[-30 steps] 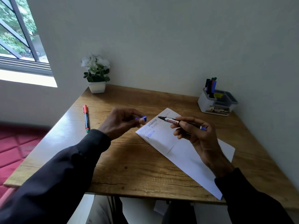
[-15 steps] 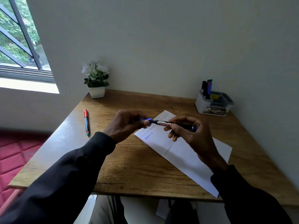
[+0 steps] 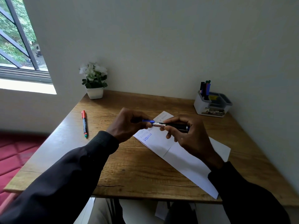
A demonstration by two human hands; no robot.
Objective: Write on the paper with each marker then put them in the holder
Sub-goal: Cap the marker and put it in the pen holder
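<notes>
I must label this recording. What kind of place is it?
Probably a small desk corner in a home or office room: a wooden desk against a plain wall, a potted plant beside a window, a holder with markers.

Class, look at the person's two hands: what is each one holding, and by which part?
The right hand holds the blue marker by its barrel. The left hand pinches the marker's blue cap at the tip end.
</notes>
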